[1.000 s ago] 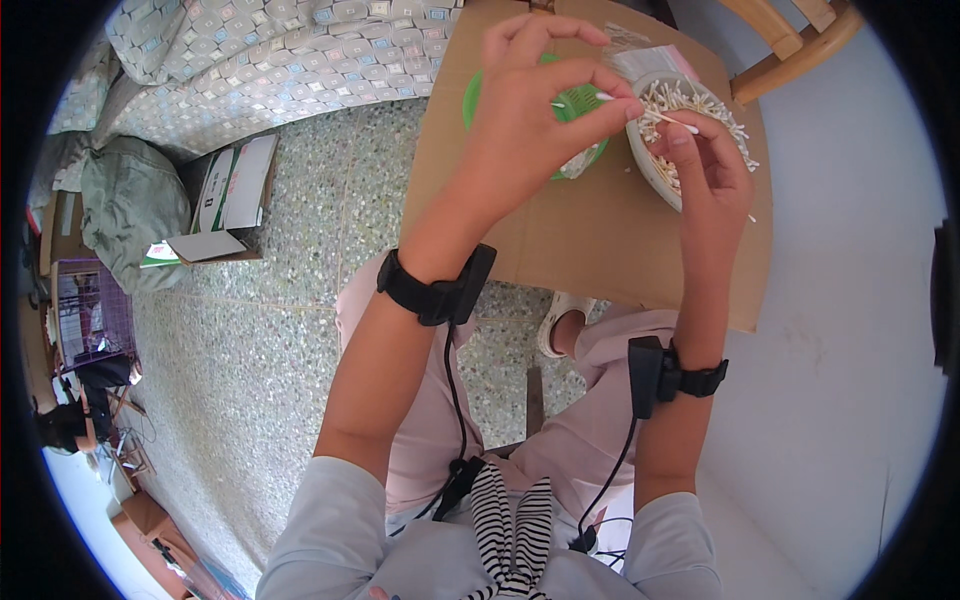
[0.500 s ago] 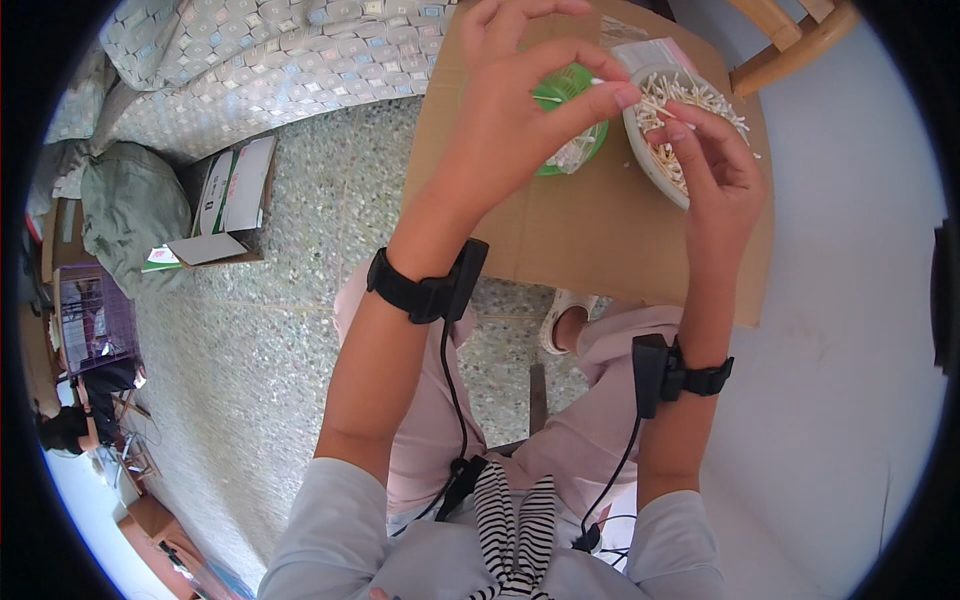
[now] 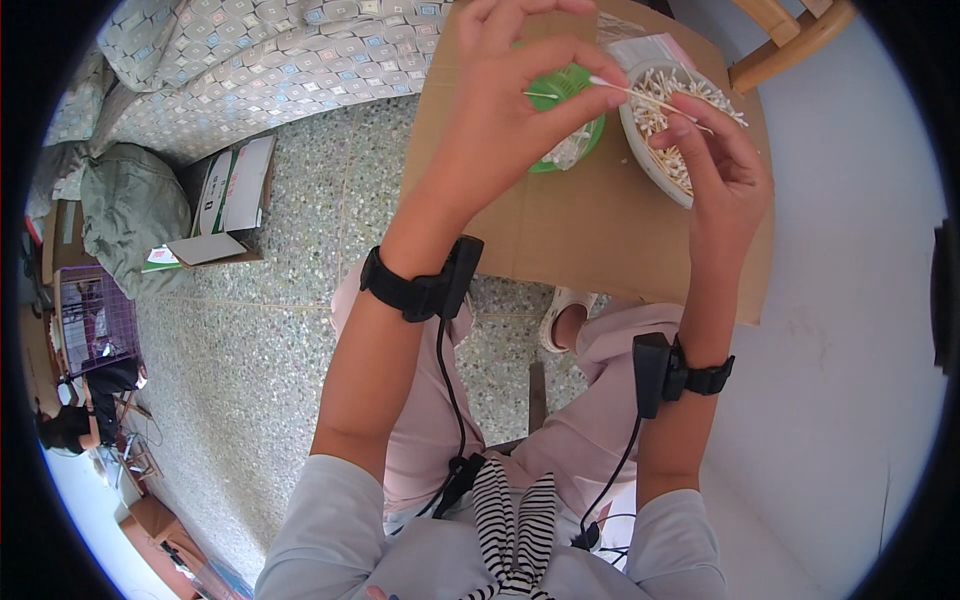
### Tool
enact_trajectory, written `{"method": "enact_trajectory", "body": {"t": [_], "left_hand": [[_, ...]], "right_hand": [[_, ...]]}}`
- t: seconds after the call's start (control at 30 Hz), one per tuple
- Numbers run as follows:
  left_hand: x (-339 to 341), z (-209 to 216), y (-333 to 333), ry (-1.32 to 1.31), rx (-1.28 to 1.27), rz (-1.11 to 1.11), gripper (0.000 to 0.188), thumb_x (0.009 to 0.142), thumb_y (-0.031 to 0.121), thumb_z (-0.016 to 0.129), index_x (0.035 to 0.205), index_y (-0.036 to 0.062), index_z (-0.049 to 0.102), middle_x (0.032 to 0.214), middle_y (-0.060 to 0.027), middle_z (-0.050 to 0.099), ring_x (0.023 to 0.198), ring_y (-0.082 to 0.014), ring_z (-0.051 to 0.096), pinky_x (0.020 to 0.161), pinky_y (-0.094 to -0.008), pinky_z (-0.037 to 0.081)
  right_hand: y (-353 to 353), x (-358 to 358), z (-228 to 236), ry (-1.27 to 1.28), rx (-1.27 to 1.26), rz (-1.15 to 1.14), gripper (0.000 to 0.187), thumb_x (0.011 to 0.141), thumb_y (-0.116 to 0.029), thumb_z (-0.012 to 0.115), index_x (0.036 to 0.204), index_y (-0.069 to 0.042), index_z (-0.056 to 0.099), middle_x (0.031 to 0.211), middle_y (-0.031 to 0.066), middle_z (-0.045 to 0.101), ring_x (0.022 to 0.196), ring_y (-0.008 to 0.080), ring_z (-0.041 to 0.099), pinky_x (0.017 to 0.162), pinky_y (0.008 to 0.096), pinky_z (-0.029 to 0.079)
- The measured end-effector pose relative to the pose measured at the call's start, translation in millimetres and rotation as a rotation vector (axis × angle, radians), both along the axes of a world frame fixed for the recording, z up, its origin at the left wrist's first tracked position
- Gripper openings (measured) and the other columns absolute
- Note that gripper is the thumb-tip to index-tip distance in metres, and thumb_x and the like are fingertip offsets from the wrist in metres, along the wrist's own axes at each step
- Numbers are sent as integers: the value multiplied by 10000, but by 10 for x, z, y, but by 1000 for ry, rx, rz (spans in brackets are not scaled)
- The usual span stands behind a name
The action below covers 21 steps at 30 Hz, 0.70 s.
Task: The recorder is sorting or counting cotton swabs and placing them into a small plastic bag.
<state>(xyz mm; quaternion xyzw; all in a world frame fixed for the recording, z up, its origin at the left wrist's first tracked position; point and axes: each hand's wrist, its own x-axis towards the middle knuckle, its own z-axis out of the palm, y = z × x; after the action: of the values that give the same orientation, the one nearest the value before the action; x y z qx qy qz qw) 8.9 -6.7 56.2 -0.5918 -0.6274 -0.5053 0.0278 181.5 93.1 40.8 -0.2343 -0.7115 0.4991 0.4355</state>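
Above the cardboard-topped table, a thin cotton swab [image 3: 650, 100] stretches between my two hands. My left hand [image 3: 530, 105] pinches one end between thumb and forefinger, its other fingers raised. My right hand [image 3: 728, 168] has the other part between thumb and fingertips. A second white swab end [image 3: 541, 95] shows beside my left hand; what holds it is hidden. Under the right fingers stands a pale round bowl [image 3: 660, 186] full of loose swabs [image 3: 715, 95]. Behind my left hand is a green container [image 3: 598, 135] with more white swabs in it, partly covered.
The brown cardboard [image 3: 590, 240] covers the table. A clear plastic bag [image 3: 645, 48] lies at its far side, near a wooden chair [image 3: 785, 45]. A white wall [image 3: 840, 260] runs along the right. At left are an opened carton [image 3: 235, 190] and a green sack [image 3: 135, 210].
My hands have drawn slightly apart, the right one moving a little rightward. More of the swab's length shows between them.
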Motion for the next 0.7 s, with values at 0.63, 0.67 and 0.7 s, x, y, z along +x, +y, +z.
{"method": "enact_trajectory", "body": {"t": [0.63, 0.67, 0.7], "left_hand": [[-6, -463, 33, 250, -203, 183, 242, 822, 317, 694, 800, 79, 732, 1186, -109, 634, 1183, -359, 502, 989, -443, 431], [-6, -470, 24, 261, -224, 134, 235, 820, 310, 702, 796, 78, 730, 1182, -106, 636, 1188, -356, 501, 989, -437, 431], [-15, -477, 22, 261, -225, 135, 235, 820, 310, 702, 796, 78, 730, 1182, -106, 636, 1188, -356, 501, 989, -437, 431]], "right_hand": [[113, 79, -120, -487, 433, -117, 136, 879, -144, 677, 997, -99, 728, 951, 54, 715, 722, 176, 671, 666, 292, 508], [119, 83, -121, -484, 435, -120, 138, 877, -146, 680, 998, -100, 728, 949, 53, 715, 720, 177, 671, 668, 293, 510], [100, 72, -109, -483, 435, -118, 138, 877, -146, 680, 998, -100, 728, 949, 53, 715, 720, 177, 671, 668, 293, 510]]}}
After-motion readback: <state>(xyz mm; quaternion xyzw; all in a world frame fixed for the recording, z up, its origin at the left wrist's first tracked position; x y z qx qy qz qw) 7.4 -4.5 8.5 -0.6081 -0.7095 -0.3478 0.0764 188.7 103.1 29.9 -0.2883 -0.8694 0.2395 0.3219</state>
